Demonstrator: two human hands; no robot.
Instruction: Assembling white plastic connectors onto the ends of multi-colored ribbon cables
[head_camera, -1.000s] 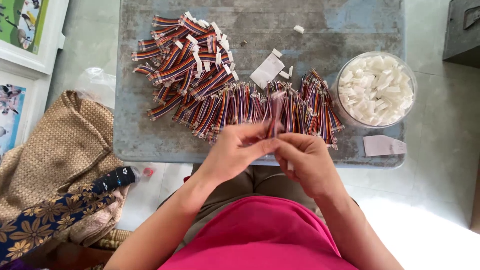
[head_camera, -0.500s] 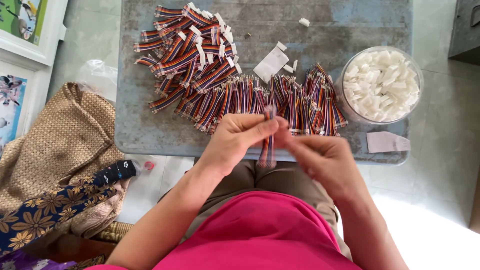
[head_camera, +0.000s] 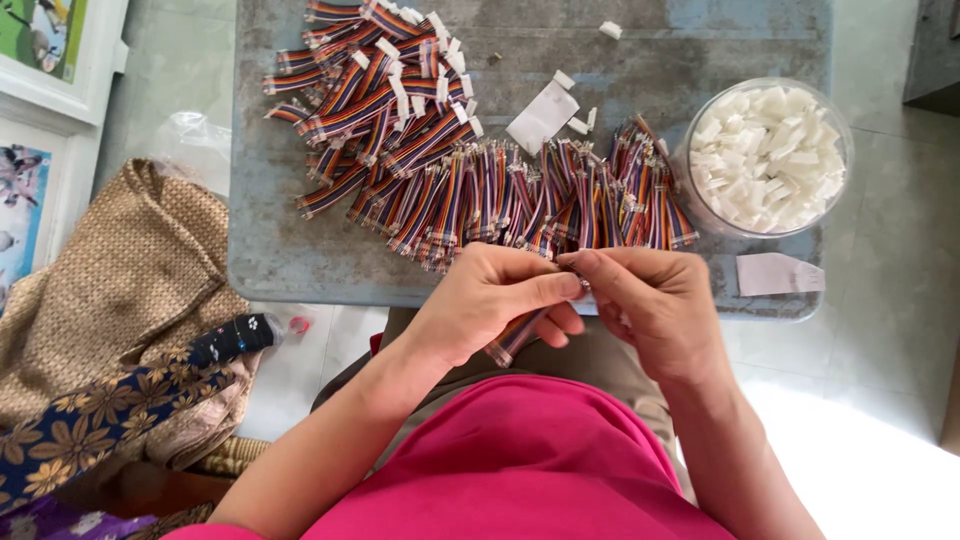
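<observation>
Grey worktop (head_camera: 300, 270) carrying heaps of striped ribbon cables (head_camera: 470, 190) across its middle and a clear tub of white connectors (head_camera: 765, 160) at its far-right edge. Over the near edge, left hand (head_camera: 490, 305) and right hand (head_camera: 655, 305) each close a pinching grip on one ribbon cable (head_camera: 512, 338), fingertips meeting at its upper end. The small end could slip, probably from uneven pinching.

The middle of the desk (head_camera: 280, 250) was blocked by a wide heap of striped ribbon cables (head_camera: 470, 150), spread from the far left to the tub of white connectors (head_camera: 768, 158) at the right. Bare desk was left along the left edge and the far right corner. The near edge was taken up by the left hand (head_camera: 490, 300) and right hand (head_camera: 650, 300), touching over the lap
</observation>
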